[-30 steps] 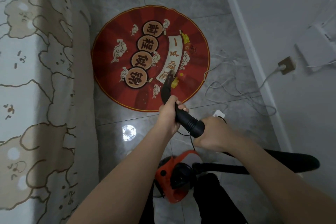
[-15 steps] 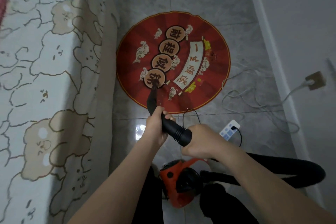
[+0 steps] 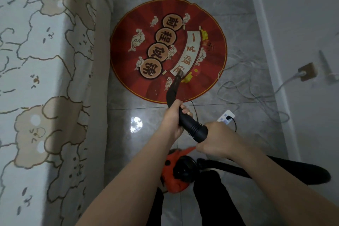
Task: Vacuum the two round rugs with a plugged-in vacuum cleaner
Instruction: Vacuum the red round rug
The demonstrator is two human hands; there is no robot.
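A round red rug [image 3: 157,24] with round character medallions and a white scroll lies on the grey tile floor. The black vacuum nozzle [image 3: 175,83] rests with its tip on the rug's near part, at the scroll's lower end. My left hand [image 3: 174,115] grips the nozzle tube just behind the rug's edge. My right hand [image 3: 218,138] holds the ribbed black hose end. The orange and black vacuum body [image 3: 180,172] sits on the floor under my arms. Only one rug is in view.
A bed with a bear-print sheet [image 3: 45,88] fills the left side. A white power strip [image 3: 226,117] lies right of my hands, with loose white cables [image 3: 244,88] running to a wall socket [image 3: 308,74]. The white wall and baseboard [image 3: 266,60] close off the right.
The nozzle tip has swept from the lowest round medallion to the right, onto the scroll's lower end. Both hands kept their grip.
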